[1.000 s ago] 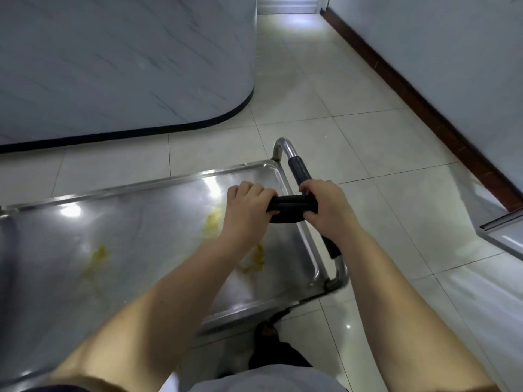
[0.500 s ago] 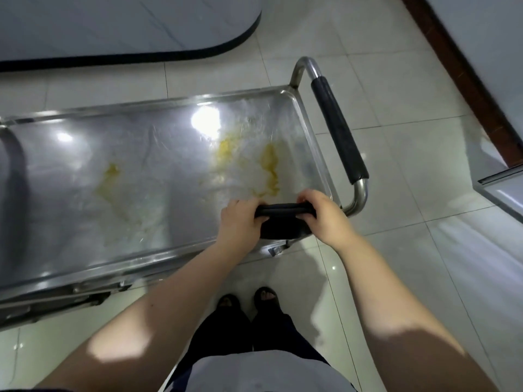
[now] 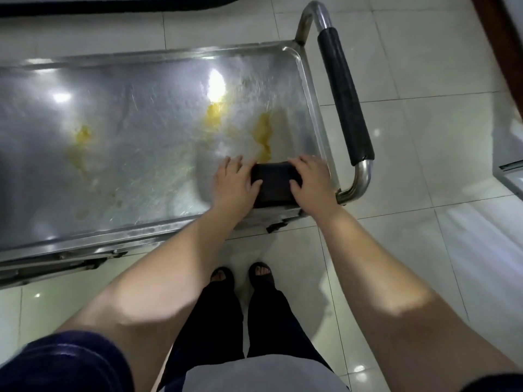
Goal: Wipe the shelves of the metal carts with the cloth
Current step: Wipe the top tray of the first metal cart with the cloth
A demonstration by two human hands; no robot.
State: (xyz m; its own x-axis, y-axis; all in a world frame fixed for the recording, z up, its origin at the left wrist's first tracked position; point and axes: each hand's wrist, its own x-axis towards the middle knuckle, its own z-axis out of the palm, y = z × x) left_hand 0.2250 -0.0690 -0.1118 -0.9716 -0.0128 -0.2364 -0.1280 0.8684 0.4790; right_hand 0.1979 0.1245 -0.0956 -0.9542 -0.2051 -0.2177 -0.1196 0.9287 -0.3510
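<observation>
A metal cart's top shelf (image 3: 147,154) lies in front of me, shiny, with yellow stains (image 3: 261,131) near its right end and another yellow stain (image 3: 82,137) to the left. A folded black cloth (image 3: 273,183) rests flat on the shelf's near right corner. My left hand (image 3: 233,183) presses on its left edge and my right hand (image 3: 310,183) on its right edge, fingers spread over it. The cart's handle (image 3: 343,94), a steel tube with a black grip, runs along the right end.
The cart stands on pale floor tiles (image 3: 424,137). A dark curved baseboard (image 3: 113,5) runs along the top left. The corner of another metal cart (image 3: 509,165) shows at the right edge. My feet (image 3: 243,275) are just below the shelf's near rim.
The view has tilted down over the shelf. Both hands brought the black cloth from above the shelf's near edge down flat onto its near right corner.
</observation>
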